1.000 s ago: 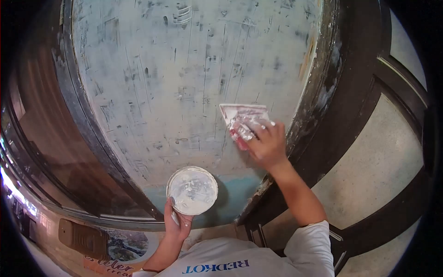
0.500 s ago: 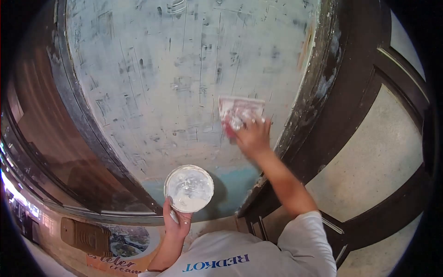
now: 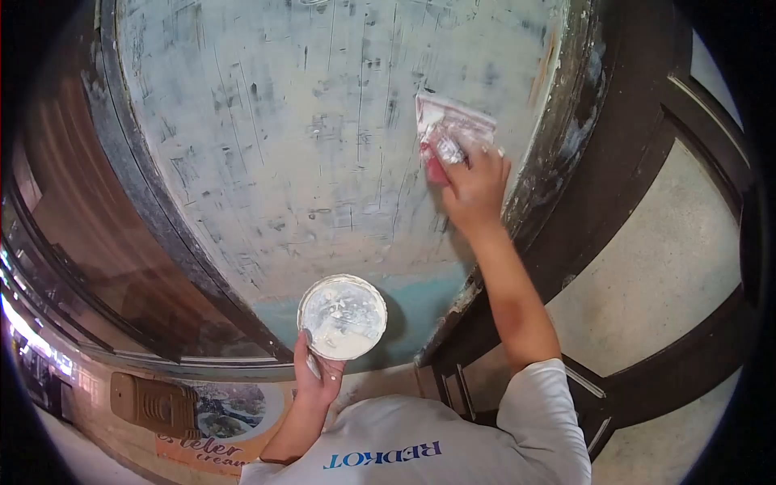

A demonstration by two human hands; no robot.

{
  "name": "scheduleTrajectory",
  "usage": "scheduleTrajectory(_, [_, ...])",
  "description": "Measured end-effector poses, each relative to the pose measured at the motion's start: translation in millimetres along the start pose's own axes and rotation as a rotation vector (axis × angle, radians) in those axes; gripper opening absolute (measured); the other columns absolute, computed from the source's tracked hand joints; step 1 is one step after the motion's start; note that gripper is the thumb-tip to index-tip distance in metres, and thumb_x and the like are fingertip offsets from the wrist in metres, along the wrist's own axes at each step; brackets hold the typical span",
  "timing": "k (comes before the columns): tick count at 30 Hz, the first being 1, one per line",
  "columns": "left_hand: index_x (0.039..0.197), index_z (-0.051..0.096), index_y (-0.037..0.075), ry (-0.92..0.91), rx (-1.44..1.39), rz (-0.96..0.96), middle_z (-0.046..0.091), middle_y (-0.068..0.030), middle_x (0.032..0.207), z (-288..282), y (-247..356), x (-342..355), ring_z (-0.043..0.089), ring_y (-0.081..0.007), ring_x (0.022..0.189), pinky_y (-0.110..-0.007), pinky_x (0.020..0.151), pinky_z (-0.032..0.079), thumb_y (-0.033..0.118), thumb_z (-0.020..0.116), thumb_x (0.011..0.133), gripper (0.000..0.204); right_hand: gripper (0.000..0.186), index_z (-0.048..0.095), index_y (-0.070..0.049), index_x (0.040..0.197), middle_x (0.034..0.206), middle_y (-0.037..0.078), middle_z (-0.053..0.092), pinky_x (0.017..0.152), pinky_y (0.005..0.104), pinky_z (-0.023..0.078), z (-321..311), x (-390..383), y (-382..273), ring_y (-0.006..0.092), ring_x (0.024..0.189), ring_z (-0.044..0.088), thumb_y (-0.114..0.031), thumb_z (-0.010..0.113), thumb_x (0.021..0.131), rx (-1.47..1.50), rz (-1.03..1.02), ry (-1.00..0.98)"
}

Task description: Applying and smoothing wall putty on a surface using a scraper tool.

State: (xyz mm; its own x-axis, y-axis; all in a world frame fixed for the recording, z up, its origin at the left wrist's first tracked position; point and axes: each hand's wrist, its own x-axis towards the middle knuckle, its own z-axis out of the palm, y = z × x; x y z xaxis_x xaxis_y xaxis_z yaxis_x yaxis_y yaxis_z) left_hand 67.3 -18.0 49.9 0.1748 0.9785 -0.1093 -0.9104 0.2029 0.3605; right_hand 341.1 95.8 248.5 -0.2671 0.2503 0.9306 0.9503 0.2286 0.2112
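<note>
A broad, putty-smeared scraper (image 3: 458,121) sits at the fingertips of the right grip (image 3: 478,186), over a pale, streaked wall panel (image 3: 299,162). The right arm reaches up from a white shirt (image 3: 388,444), its forearm rising and leaning slightly left, the back of the hand toward the camera. Fingers curl closed around the scraper, the thumb side to the left. The blade points away from the body, beyond the grip; its wide edge, the long axis, slants from upper left down to the right, the left end farther from the arm. A red handle portion (image 3: 437,172) shows just left of the grip. Whether the blade touches the panel cannot be told.

Lower and to the left of that grip, well apart, the left grip (image 3: 319,384) supports a round white container (image 3: 339,278) from below, thumb at its rim, open side up, with white paste (image 3: 330,342) inside. Right of the right grip runs a worn dark frame (image 3: 562,153); beyond it stands a dark door with pale panels (image 3: 651,275).
</note>
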Motion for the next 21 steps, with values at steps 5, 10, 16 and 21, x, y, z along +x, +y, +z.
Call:
scheduleTrajectory(5, [0.142, 0.035, 0.004, -0.011, -0.005, 0.002, 0.045, -0.0137, 0.142, -13, 3, -7, 0.046, -0.0289, 0.129, -0.045, 0.107, 0.04, 0.036, 0.041, 0.098, 0.054, 0.023, 0.072, -0.019, 0.091, 0.121, 0.005, 0.058, 0.093, 0.0536, 0.032, 56, -189, -38, 0.031, 0.112, 0.05, -0.023, 0.068, 0.07, -0.02, -0.054, -0.412])
scheduleTrajectory(10, [0.143, 0.034, 0.006, 0.038, 0.012, 0.031, 0.044, -0.0138, 0.143, -25, 10, -20, 0.046, -0.0308, 0.129, -0.047, 0.106, 0.041, 0.039, 0.042, 0.097, 0.057, 0.014, 0.071, -0.019, 0.086, 0.115, 0.005, 0.06, 0.088, 0.0503, 0.038, 28, -217, -57, 0.0274, 0.109, 0.054, -0.022, 0.068, 0.073, 0.207, -0.048, -0.3])
scheduleTrajectory(16, [0.143, 0.034, 0.007, 0.027, 0.016, 0.013, 0.043, -0.0131, 0.143, -14, 3, -16, 0.045, -0.0298, 0.13, -0.047, 0.107, 0.039, 0.037, 0.04, 0.098, 0.054, 0.029, 0.072, -0.019, 0.107, 0.121, 0.004, 0.057, 0.092, 0.0445, 0.035, -7, -51, -15, 0.0301, 0.111, 0.048, -0.018, 0.064, 0.079, 0.008, -0.035, 0.054])
scheduleTrajectory(21, [0.143, 0.034, 0.007, 0.008, -0.026, -0.015, 0.043, -0.0132, 0.144, -11, -4, -19, 0.044, -0.0292, 0.131, -0.046, 0.108, 0.038, 0.036, 0.039, 0.099, 0.053, 0.025, 0.072, -0.02, 0.094, 0.124, 0.005, 0.055, 0.095, 0.0502, 0.033, 32, -115, -3, 0.0302, 0.116, 0.047, -0.013, 0.066, 0.072, -0.053, 0.107, -0.191])
